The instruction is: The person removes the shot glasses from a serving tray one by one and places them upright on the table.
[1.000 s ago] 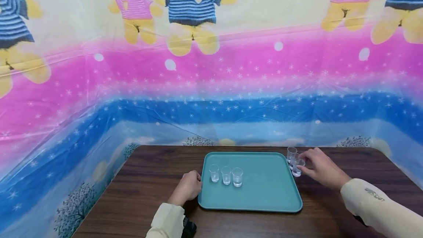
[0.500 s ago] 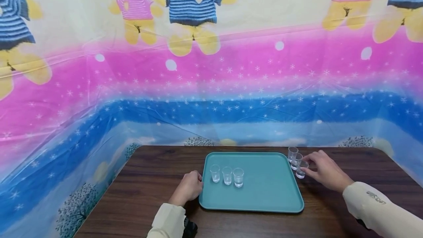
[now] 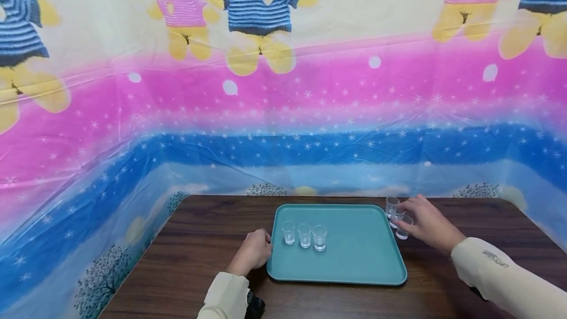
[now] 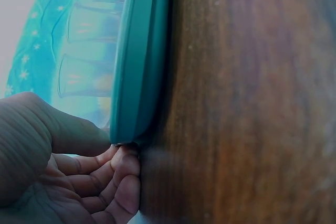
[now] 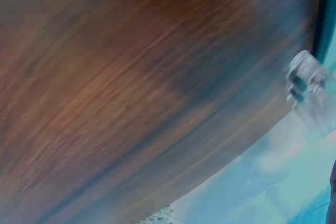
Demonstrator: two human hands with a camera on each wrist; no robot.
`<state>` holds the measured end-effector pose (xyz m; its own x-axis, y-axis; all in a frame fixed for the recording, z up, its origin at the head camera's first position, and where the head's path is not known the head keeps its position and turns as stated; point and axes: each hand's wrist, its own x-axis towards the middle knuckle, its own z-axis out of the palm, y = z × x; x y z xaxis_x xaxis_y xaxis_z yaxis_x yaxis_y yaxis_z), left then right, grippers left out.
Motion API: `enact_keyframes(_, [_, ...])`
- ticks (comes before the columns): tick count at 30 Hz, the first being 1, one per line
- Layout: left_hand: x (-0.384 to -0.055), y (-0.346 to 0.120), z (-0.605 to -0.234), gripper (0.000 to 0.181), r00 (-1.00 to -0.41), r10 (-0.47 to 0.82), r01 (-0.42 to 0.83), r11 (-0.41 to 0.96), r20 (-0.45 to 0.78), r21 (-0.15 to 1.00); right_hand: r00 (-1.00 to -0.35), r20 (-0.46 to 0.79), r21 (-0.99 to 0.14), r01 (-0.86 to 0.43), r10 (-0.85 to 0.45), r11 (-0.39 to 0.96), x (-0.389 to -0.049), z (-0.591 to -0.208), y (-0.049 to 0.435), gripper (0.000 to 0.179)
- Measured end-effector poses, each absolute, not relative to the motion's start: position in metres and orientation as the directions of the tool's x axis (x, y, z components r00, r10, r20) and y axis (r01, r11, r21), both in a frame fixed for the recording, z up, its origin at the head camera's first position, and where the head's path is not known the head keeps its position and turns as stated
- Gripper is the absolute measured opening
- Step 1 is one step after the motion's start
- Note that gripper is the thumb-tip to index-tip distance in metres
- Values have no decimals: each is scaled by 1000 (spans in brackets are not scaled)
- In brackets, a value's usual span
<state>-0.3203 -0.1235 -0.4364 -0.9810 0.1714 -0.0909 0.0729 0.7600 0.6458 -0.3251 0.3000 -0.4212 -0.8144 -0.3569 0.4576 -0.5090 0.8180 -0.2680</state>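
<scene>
At left on a brown wooden desk (image 3: 199, 230), the left hand (image 3: 252, 251) pinched the edge of a green tray (image 3: 354, 255) between thumb and curled fingers, just as it had half a second earlier. On the tray's left half, three clear cups (image 3: 304, 236) stood upright in a row, unmoved. Just beyond the tray's right edge, three more cups (image 3: 392, 207) stood on the desk in a close line. Here came the change: the right hand (image 3: 428, 224) had shifted slightly left, from the front cup to overlap the middle one too; whether it pinched either could not be told. None had visibly moved, so the hand was probably adjusting its hold, not carrying.
</scene>
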Motion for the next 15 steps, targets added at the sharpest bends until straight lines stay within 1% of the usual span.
enact_keyframes(4, [-320,-123,-437,19,-980,173,72,759,-94,647,-829,419,-291,-508,-370,811,-327,-421,288,31])
enact_keyframes(7, [-320,-123,-437,26,-980,174,67,756,-102,652,-820,415,-286,-528,-393,799,-328,-422,278,32])
enact_keyframes(9, [-320,-124,-437,25,-980,171,65,760,-103,647,-808,420,-275,-547,-413,790,-329,-423,270,32])
enact_keyframes(13, [-320,-124,-436,11,-981,161,55,767,-108,639,-794,417,-273,-574,-443,772,-330,-423,252,33])
enact_keyframes(15, [-321,-123,-436,9,-981,158,51,766,-111,641,-790,401,-275,-587,-464,761,-329,-423,242,34])
